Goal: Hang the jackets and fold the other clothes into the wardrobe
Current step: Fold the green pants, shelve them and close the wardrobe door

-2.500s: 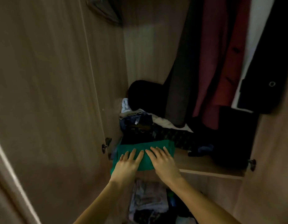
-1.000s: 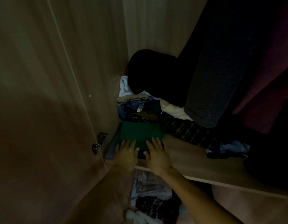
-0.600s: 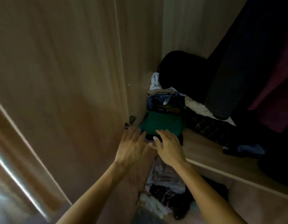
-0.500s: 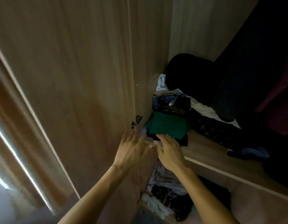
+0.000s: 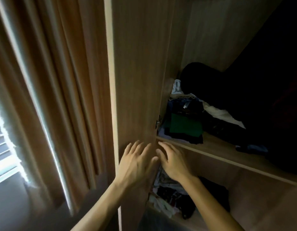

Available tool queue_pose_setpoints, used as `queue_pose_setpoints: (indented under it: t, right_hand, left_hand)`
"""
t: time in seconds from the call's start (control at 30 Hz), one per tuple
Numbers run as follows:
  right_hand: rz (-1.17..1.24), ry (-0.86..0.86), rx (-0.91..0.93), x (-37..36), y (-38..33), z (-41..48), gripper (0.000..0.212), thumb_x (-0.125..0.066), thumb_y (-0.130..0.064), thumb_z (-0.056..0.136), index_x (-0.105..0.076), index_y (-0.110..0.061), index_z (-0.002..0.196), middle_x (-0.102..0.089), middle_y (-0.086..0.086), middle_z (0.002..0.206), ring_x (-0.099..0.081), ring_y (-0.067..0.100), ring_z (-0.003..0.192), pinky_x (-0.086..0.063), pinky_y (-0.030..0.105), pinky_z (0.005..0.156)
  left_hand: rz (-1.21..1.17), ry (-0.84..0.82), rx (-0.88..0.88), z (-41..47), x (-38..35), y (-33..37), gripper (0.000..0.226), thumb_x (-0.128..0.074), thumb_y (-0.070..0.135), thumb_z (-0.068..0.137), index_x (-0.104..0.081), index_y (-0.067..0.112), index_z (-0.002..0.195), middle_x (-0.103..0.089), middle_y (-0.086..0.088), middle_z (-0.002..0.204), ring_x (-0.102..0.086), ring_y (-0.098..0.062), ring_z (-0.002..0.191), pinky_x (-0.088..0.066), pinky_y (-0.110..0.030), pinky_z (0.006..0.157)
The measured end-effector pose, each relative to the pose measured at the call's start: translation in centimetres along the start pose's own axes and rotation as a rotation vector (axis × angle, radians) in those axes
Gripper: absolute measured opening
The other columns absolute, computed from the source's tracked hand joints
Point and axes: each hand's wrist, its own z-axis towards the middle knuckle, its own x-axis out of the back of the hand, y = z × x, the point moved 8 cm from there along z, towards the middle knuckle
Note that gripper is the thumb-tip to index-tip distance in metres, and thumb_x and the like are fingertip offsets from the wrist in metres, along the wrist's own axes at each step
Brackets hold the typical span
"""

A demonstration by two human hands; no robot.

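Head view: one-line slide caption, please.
Empty left hand and right hand near the wooden wardrobe shelf bearing a folded green garment.

Bedroom: wardrobe (image 5: 137,72), window curtains (image 5: 61,80).

Green garment (image 5: 185,126) folded flat atop dark pile, wardrobe shelf (image 5: 216,148) (left end, nr door hinge).

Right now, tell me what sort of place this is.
Probably a bedroom, at an open wooden wardrobe: a folded green garment lies on its shelf, dark clothes hang on the right, and curtains flank a bright window on the left.
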Motion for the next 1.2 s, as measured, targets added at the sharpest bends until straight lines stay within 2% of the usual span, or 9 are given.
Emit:
queue_pose_setpoints:
  t: [0.1,0.13,0.2,0.27,0.4,0.57,0.77,0.93,1.2]
  right_hand:
    - [-0.008,-0.033,0.009,-2.1,-4.1,-1.2,0.069,-0.018,-0.066,0.091,-0.046,-0.023,0.137,-0.048,-0.003,0.14,-0.041,0.017,0.131,-0.031,0.038,0.11]
    - [-0.029,-0.041,0.016,-2.6,-5.2,-1.5,0.069,-0.018,-0.067,0.091,-0.046,-0.023,0.138,-0.048,-0.003,0.141,-0.04,0.017,0.132,-0.029,0.037,0.111]
    - [-0.053,-0.032,0.01,-2.9,-7.1,-1.8,0.053,-0.031,-0.052,0.097,-0.045,-0.022,0.139,-0.046,-0.004,0.142,-0.037,0.015,0.133,-0.024,0.032,0.113]
    - [-0.073,-0.006,0.01,-2.6,-8.7,-1.8,0.047,-0.035,-0.045,0.099,-0.044,-0.023,0.139,-0.046,-0.004,0.143,-0.037,0.014,0.133,-0.023,0.029,0.112]
    - [-0.091,-0.012,0.004,-2.3,-10.7,-1.7,0.048,-0.033,-0.046,0.099,-0.044,-0.023,0.139,-0.045,-0.003,0.143,-0.037,0.015,0.134,-0.025,0.035,0.113]
    - [-0.11,0.008,-0.003,-1.8,-12.0,-1.8,0.047,-0.033,-0.046,0.099,-0.044,-0.023,0.138,-0.047,-0.004,0.142,-0.04,0.014,0.132,-0.028,0.034,0.112]
    - [-0.141,-0.008,-0.03,-1.4,-11.8,-2.3,0.049,-0.031,-0.048,0.099,-0.043,-0.023,0.139,-0.045,-0.005,0.143,-0.039,0.013,0.132,-0.026,0.031,0.112]
    - [-0.15,0.004,-0.057,-0.1,-10.0,-3.1,0.049,-0.031,-0.049,0.099,-0.043,-0.025,0.14,-0.045,-0.007,0.142,-0.038,0.011,0.132,-0.027,0.03,0.111]
    - [-0.151,0.01,-0.14,3.2,-5.1,-6.0,0.05,-0.03,-0.05,0.098,-0.042,-0.025,0.14,-0.046,-0.007,0.142,-0.04,0.011,0.131,-0.031,0.03,0.11]
  left_hand:
    - [0.007,0.039,-0.004,-2.5,3.0,-3.1,0.051,-0.036,0.051,0.094,-0.058,0.015,0.122,-0.064,-0.004,0.117,-0.057,-0.026,0.113,-0.044,-0.04,0.096]
    - [0.014,0.056,0.01,-3.2,3.9,-4.3,0.051,-0.036,0.052,0.094,-0.06,0.015,0.119,-0.066,-0.004,0.113,-0.059,-0.025,0.109,-0.046,-0.038,0.093]
    - [0.024,0.083,0.058,-4.0,5.2,-6.9,0.049,-0.037,0.052,0.093,-0.063,0.014,0.109,-0.067,-0.004,0.099,-0.063,-0.026,0.095,-0.048,-0.036,0.085]
    - [0.063,0.041,0.106,-3.8,5.8,-9.3,0.052,-0.033,0.055,0.092,-0.063,0.013,0.102,-0.065,-0.006,0.092,-0.063,-0.028,0.089,-0.049,-0.037,0.082]
    - [0.199,-0.105,0.138,-1.9,6.3,-11.6,0.067,-0.018,0.066,0.088,-0.052,0.018,0.12,-0.062,-0.007,0.111,-0.058,-0.027,0.105,-0.043,-0.039,0.09]
    - [0.139,-0.143,0.132,0.7,6.1,-10.8,0.072,-0.026,0.068,0.089,-0.033,0.014,0.135,-0.059,-0.012,0.122,-0.057,-0.03,0.111,-0.042,-0.042,0.094]
    - [-0.006,-0.111,0.088,1.2,5.9,-9.5,0.055,-0.034,0.066,0.087,-0.045,0.017,0.109,-0.063,-0.003,0.104,-0.061,-0.024,0.092,-0.046,-0.036,0.085]
    - [-0.077,-0.221,0.031,0.8,5.1,-8.4,0.065,-0.054,0.064,0.078,-0.037,0.013,0.115,-0.058,-0.006,0.104,-0.06,-0.027,0.089,-0.047,-0.036,0.075]
    - [-0.135,-0.262,-0.072,0.8,3.7,-1.4,0.067,-0.059,0.055,0.079,-0.031,0.014,0.123,-0.054,-0.004,0.108,-0.058,-0.024,0.092,-0.048,-0.034,0.075]
